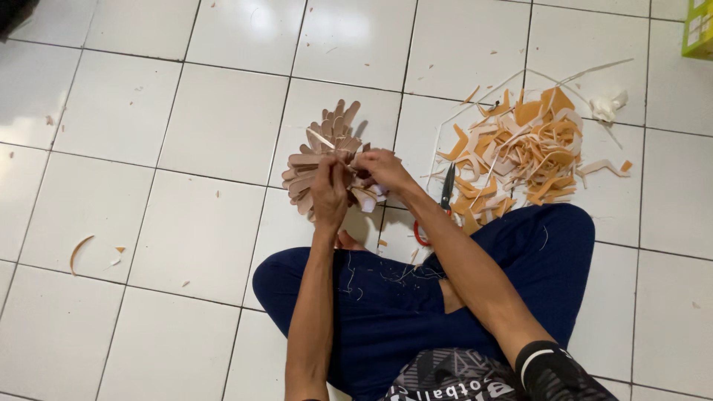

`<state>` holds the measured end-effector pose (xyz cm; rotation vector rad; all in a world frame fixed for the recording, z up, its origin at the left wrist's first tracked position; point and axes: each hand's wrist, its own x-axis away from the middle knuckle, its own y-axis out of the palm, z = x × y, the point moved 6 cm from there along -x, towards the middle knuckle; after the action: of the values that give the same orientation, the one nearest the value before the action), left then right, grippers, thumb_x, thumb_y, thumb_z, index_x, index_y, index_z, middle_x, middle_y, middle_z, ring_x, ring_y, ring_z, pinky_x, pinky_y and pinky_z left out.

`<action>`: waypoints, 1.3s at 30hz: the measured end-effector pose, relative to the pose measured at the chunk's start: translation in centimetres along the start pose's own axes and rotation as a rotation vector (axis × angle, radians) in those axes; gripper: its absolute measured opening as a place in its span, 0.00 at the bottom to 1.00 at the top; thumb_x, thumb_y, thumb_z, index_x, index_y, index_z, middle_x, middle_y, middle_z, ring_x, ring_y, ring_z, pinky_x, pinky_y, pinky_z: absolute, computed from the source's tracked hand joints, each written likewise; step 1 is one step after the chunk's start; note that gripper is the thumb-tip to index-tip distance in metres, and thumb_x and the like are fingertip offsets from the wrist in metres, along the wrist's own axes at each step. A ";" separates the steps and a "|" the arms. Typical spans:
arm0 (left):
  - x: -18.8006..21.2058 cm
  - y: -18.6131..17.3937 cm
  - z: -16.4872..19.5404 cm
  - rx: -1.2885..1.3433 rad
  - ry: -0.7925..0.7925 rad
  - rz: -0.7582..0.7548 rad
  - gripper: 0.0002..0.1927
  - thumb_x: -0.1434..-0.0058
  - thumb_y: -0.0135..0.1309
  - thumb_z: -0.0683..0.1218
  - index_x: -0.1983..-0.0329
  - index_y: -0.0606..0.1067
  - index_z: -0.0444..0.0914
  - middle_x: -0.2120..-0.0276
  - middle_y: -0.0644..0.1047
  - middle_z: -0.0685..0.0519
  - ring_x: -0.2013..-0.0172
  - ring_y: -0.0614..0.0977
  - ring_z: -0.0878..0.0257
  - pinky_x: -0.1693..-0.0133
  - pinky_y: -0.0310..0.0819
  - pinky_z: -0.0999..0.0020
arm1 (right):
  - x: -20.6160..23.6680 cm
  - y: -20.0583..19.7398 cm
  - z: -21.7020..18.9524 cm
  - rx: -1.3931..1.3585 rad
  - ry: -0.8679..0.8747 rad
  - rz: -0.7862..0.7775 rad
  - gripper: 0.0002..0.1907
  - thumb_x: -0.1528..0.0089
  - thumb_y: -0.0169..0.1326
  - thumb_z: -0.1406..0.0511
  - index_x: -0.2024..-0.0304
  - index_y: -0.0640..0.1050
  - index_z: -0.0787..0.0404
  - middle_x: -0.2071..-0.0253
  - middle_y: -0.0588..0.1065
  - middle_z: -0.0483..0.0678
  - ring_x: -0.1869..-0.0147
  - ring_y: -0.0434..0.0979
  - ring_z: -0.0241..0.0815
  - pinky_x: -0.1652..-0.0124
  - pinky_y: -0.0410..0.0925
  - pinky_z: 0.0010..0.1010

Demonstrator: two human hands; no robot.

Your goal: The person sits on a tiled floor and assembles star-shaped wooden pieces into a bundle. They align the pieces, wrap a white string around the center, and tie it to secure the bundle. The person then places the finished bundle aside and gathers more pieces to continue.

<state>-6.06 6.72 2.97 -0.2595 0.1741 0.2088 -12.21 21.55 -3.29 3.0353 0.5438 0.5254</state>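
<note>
The person wears dark blue trousers (386,312), with short pale threads and thin slivers of trimmings clinging to the cloth over the lap and thighs. One bare foot (347,240) shows at the front edge of the trousers. The top (453,375) is black with a grey geometric pattern and pale lettering. A black sleeve (553,375) with a thin white band near its cuff covers the right upper arm. Both forearms and both hands are bare.
</note>
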 end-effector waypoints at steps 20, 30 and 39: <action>2.1 0.3 5.3 -0.173 -0.061 0.396 0.07 0.34 0.56 0.41 0.57 0.81 0.34 0.68 0.84 0.46 0.70 0.86 0.59 0.67 0.79 0.66 | 1.1 2.9 0.8 -0.331 -0.052 0.103 0.15 0.33 0.56 0.67 0.47 0.81 0.72 0.63 0.80 0.49 0.63 0.77 0.33 0.62 0.74 0.23; 2.9 0.5 5.1 -0.185 -0.232 0.449 0.09 0.34 0.56 0.44 0.58 0.82 0.34 0.71 0.84 0.45 0.71 0.86 0.58 0.67 0.77 0.65 | 3.4 3.5 -1.5 -0.148 -0.064 0.169 0.14 0.35 0.57 0.65 0.49 0.83 0.64 0.63 0.83 0.46 0.64 0.79 0.30 0.63 0.74 0.21; 2.1 0.3 4.2 -0.247 -0.293 0.470 0.12 0.39 0.60 0.47 0.59 0.85 0.34 0.65 0.85 0.43 0.66 0.87 0.56 0.60 0.81 0.66 | 6.2 4.6 -4.2 0.182 -0.492 0.487 0.13 0.35 0.57 0.64 0.50 0.83 0.63 0.58 0.83 0.52 0.60 0.84 0.35 0.61 0.76 0.25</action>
<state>-3.53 8.53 6.50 -0.4281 -0.0865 0.7336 -6.59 19.16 2.97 3.2795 -0.1817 -0.2981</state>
